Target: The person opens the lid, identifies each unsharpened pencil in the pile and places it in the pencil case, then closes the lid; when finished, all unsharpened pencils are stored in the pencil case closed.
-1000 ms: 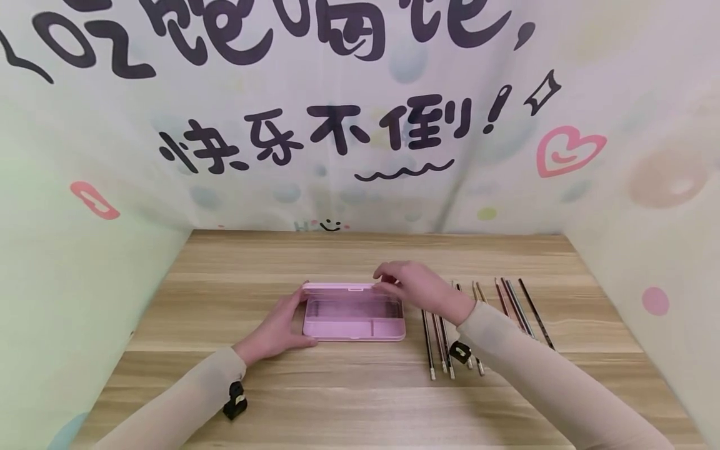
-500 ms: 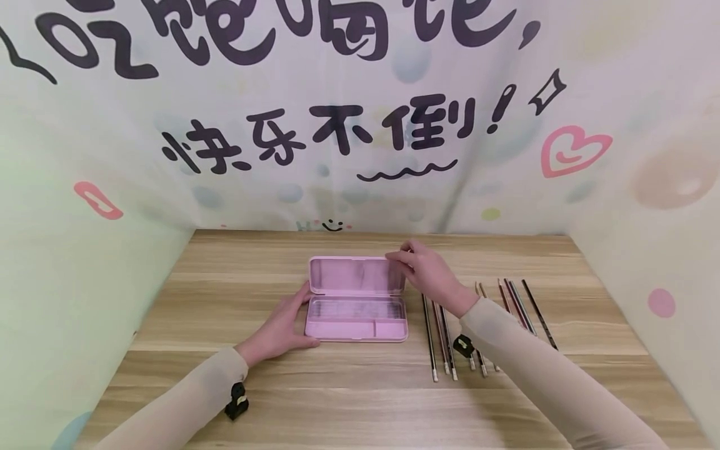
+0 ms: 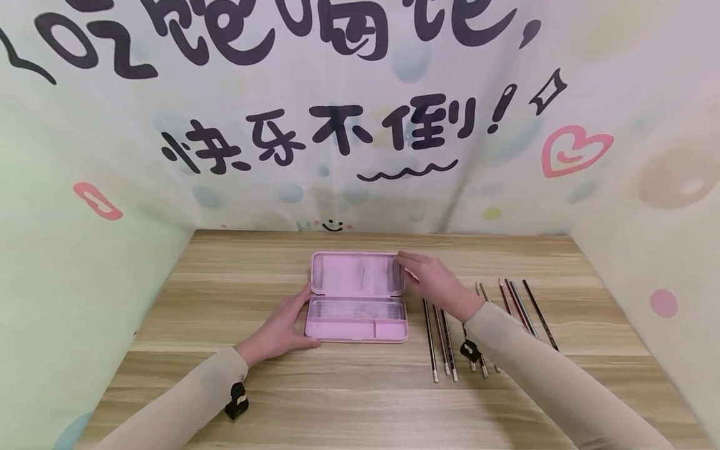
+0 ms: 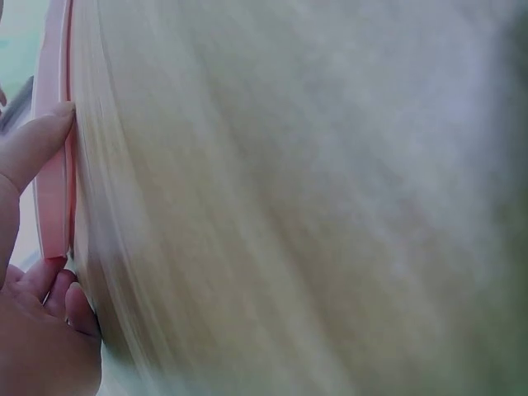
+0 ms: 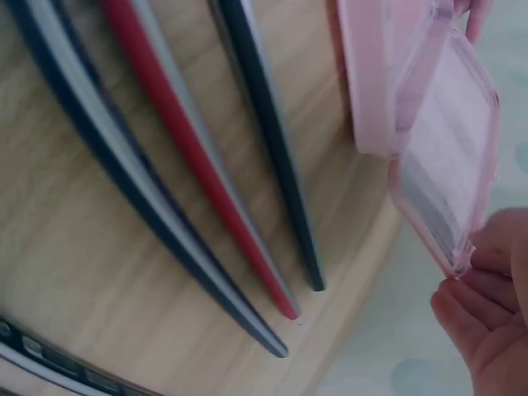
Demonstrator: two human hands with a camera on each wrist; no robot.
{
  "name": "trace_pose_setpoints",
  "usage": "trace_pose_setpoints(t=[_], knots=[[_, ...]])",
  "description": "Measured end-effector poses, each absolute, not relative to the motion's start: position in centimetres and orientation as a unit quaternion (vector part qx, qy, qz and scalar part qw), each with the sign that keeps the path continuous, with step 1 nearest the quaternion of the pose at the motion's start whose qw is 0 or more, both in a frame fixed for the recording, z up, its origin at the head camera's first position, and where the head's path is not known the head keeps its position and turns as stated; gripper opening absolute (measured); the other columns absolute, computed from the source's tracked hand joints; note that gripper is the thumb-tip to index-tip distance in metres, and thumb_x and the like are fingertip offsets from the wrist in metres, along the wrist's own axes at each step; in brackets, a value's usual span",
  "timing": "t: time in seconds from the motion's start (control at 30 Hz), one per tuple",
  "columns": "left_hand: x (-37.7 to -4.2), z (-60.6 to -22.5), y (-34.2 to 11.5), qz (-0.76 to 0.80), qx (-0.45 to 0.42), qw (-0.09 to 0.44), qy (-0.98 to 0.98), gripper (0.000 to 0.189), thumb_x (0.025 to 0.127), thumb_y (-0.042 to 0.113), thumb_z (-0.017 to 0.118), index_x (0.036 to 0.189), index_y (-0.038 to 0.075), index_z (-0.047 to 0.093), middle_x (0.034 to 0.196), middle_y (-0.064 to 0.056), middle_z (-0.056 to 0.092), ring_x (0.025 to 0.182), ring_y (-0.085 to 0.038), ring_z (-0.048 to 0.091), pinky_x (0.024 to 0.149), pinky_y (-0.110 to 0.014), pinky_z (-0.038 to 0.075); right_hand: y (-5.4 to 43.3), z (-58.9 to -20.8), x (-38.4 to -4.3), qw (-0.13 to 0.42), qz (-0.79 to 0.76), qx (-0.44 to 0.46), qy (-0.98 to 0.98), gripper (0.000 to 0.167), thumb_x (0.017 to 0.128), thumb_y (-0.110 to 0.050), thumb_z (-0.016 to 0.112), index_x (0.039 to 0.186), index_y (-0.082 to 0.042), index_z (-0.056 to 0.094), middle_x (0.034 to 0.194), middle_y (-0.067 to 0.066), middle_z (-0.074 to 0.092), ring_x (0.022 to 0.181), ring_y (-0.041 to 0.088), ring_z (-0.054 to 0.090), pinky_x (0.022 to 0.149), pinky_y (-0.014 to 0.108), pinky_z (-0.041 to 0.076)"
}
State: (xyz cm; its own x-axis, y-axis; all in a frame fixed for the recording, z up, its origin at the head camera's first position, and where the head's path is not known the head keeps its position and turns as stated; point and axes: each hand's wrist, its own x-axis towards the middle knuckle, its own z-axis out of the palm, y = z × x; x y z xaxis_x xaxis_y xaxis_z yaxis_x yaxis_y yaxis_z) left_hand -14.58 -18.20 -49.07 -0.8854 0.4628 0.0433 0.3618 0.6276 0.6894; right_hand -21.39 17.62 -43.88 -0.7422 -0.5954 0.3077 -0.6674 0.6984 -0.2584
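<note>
A pink pencil case (image 3: pixel 340 329) lies on the wooden table with its lid (image 3: pixel 355 274) swung up at the back. Inside the base are a long compartment, a smaller one at the right and a clear panel behind them. My left hand (image 3: pixel 278 326) holds the case by its left end. Its thumb presses the front side in the left wrist view, with other fingers round the end. At the lid's right edge is my right hand (image 3: pixel 437 282); in the right wrist view its thumb and fingers pinch the lid's corner.
Several pencils (image 3: pixel 431 344) lie to the right of the case, some partly under my right forearm. Farther right lies another group of pencils (image 3: pixel 520 306). A printed cloth wall (image 3: pixel 337 200) rises behind the table, with more walls at both sides.
The lid has swung from nearly upright to leaning back, my right hand moving with it. The left hand has stayed on the case's left end.
</note>
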Motion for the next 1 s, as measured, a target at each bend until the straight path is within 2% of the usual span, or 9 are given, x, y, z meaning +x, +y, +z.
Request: trace_pose_setpoints(t=[0.2, 0.33, 0.47, 0.67, 0.77, 0.87, 0.93, 1.0], knots=[[-14.3, -48.8, -17.8, 0.356, 0.234, 0.074, 0.901, 0.115, 0.078, 0.027, 0.093, 0.162, -0.006, 0.022, 0.157, -0.03, 0.042, 0.143, -0.05, 0.037, 0.119, -0.065, 0.03, 18.0, -44.9, -21.4, 0.007, 0.19, 0.337, -0.922, 0.057, 0.097, 0.002, 0.066, 0.149, 0.011, 0.045, 0.149, 0.032, 0.051, 0.131, 0.045, 0.058, 0.108, 0.05, 0.05], [-13.9, -48.8, -17.9, 0.342, 0.226, 0.092, 0.908, 0.113, 0.078, 0.028, 0.093, 0.161, -0.008, 0.024, 0.157, -0.031, 0.041, 0.143, -0.05, 0.036, 0.119, -0.064, 0.032, 18.1, -45.4, -21.3, -0.034, 0.203, 0.338, -0.918, 0.061, 0.101, -0.003, 0.062, 0.154, 0.01, 0.036, 0.146, 0.032, 0.054, 0.126, 0.043, 0.062, 0.108, 0.051, 0.051], [-14.1, -48.6, -17.9, 0.338, 0.234, 0.089, 0.907, 0.112, 0.079, 0.027, 0.092, 0.16, -0.009, 0.025, 0.155, -0.032, 0.041, 0.143, -0.05, 0.036, 0.118, -0.065, 0.032, 18.2, -45.2, -21.3, -0.03, 0.187, 0.346, -0.919, 0.061, 0.101, -0.007, 0.062, 0.153, 0.01, 0.036, 0.144, 0.032, 0.055, 0.121, 0.043, 0.064, 0.106, 0.051, 0.053], [-14.5, -48.5, -17.8, 0.338, 0.237, 0.09, 0.906, 0.111, 0.079, 0.027, 0.091, 0.16, -0.009, 0.025, 0.155, -0.032, 0.04, 0.144, -0.051, 0.035, 0.12, -0.064, 0.03, 19.0, -43.9, -20.8, 0.01, 0.181, 0.33, -0.926, 0.055, 0.103, -0.011, 0.063, 0.15, 0.01, 0.043, 0.146, 0.03, 0.054, 0.132, 0.044, 0.056, 0.113, 0.055, 0.046], [-14.3, -48.6, -18.1, 0.334, 0.229, 0.092, 0.91, 0.112, 0.079, 0.028, 0.092, 0.16, -0.009, 0.024, 0.156, -0.031, 0.041, 0.144, -0.05, 0.036, 0.119, -0.063, 0.032, 19.6, -43.4, -19.7, 0.04, 0.181, 0.312, -0.932, 0.044, 0.101, -0.01, 0.066, 0.14, 0.007, 0.056, 0.132, 0.023, 0.065, 0.122, 0.039, 0.063, 0.106, 0.053, 0.052], [-14.1, -48.7, -18.1, 0.34, 0.228, 0.081, 0.909, 0.111, 0.078, 0.029, 0.093, 0.16, -0.007, 0.027, 0.153, -0.03, 0.044, 0.141, -0.049, 0.039, 0.118, -0.063, 0.034, 20.2, -43.3, -18.0, 0.071, 0.177, 0.288, -0.938, 0.029, 0.095, -0.005, 0.071, 0.123, 0.004, 0.067, 0.102, 0.01, 0.073, 0.094, 0.026, 0.067, 0.086, 0.043, 0.059], [-14.1, -48.8, -18.0, 0.344, 0.23, 0.071, 0.908, 0.11, 0.077, 0.03, 0.093, 0.16, -0.005, 0.03, 0.152, -0.028, 0.046, 0.14, -0.048, 0.041, 0.116, -0.063, 0.036, 20.6, -43.6, -16.7, 0.077, 0.173, 0.274, -0.943, 0.021, 0.092, -0.004, 0.073, 0.112, 0.002, 0.071, 0.084, 0.002, 0.069, 0.078, 0.017, 0.06, 0.072, 0.035, 0.056], [-14.1, -48.9, -17.9, 0.348, 0.229, 0.063, 0.907, 0.108, 0.077, 0.03, 0.094, 0.16, -0.003, 0.032, 0.151, -0.027, 0.048, 0.139, -0.047, 0.042, 0.117, -0.063, 0.035, 20.9, -44.1, -15.5, 0.075, 0.174, 0.259, -0.947, 0.015, 0.091, -0.003, 0.074, 0.105, 0.001, 0.072, 0.074, -0.003, 0.064, 0.067, 0.011, 0.053, 0.062, 0.028, 0.051]])
